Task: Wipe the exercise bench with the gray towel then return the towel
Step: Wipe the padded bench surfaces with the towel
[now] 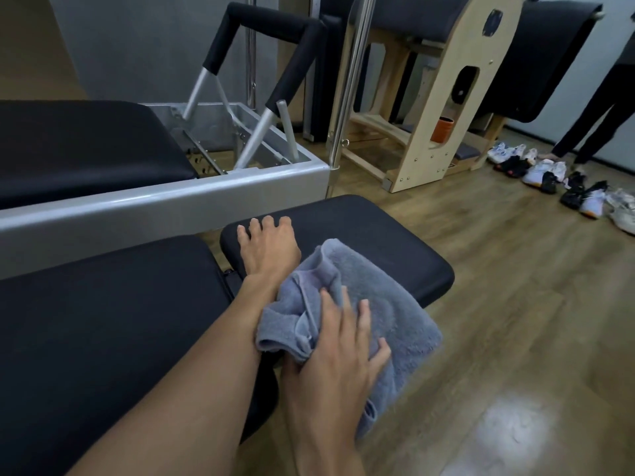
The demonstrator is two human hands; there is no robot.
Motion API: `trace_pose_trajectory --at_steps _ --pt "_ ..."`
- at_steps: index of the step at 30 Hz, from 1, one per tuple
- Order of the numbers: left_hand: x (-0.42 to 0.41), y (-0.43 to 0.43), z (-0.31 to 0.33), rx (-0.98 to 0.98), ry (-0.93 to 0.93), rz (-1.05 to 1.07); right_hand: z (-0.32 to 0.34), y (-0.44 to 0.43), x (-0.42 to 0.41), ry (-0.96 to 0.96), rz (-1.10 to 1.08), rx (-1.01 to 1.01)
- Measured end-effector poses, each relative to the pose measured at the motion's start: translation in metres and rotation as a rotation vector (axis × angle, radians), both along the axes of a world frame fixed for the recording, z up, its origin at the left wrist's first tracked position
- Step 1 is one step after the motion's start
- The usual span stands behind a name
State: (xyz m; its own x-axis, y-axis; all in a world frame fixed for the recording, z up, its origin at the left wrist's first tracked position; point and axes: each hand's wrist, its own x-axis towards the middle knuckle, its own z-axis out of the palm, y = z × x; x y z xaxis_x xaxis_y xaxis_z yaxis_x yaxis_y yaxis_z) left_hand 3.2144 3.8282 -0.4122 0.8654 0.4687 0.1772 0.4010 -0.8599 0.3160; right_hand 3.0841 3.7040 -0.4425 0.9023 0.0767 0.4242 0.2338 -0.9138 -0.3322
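- Through the head camera, our left hand (269, 247) lay palm down on the small end pad of the exercise bench (378, 242), with the fingers loosely spread and the tips slightly bent; it held nothing.
- Our right hand (338, 359) pressed flat on the gray towel (388, 304), its fingers fairly straight and fanned apart; we could not tell where the thumb lay.
- The towel was soft, fluffy terry cloth. It was bunched into folds against our left wrist, spread smoother to the right, and draped over the near edge of that end pad towards the floor.
- The bench pads were black and smooth, like vinyl, with rounded corners; the longer pad (103, 338) lay under our left forearm, with a narrow gap between the two.
- Just beyond stood a reformer with a gray metal frame (171, 197) and a black foam-wrapped foot bar (275, 18) on silver tubes.
- Further right stood a pale wooden barrel frame (429, 146) with a dark padded top.
- Shoes (546, 170), white and black, lay in a row on the glossy wood-look floor (515, 304).
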Motion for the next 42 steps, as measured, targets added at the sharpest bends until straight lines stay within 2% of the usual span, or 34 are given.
trace_pose_trajectory --at_steps 3,7,10,12,16,21,24,29,37,42 --pt "0.0 0.003 -0.001 0.017 -0.019 -0.012 0.0 -0.007 0.01 -0.054 0.033 -0.039" --pt "-0.001 0.007 0.0 0.004 -0.02 -0.027 0.021 -0.004 0.036 -0.001 0.041 -0.08" --pt "-0.003 0.012 -0.001 0.011 -0.031 -0.054 0.043 0.0 0.053 0.172 0.075 -0.129" --pt "-0.004 0.014 -0.002 0.03 -0.037 -0.071 0.05 0.0 0.063 0.212 0.088 -0.145" --pt "-0.008 0.015 -0.003 0.045 -0.055 -0.087 0.055 0.002 0.076 0.221 0.122 -0.11" --pt "-0.023 0.011 -0.001 0.086 -0.125 -0.116 0.061 -0.001 0.102 0.143 0.186 -0.082" --pt "-0.034 0.007 0.002 0.059 -0.151 -0.112 0.067 -0.005 0.114 0.195 0.253 -0.095" --pt "-0.046 0.008 0.009 -0.115 -0.125 -0.131 0.057 -0.01 0.092 0.123 0.316 -0.192" --pt "-0.08 0.002 0.016 -0.347 -0.161 -0.138 0.059 -0.021 0.05 0.121 0.434 -0.202" --pt "-0.068 0.016 0.016 -0.515 -0.375 0.026 0.04 -0.042 0.037 -0.034 0.659 -0.249"
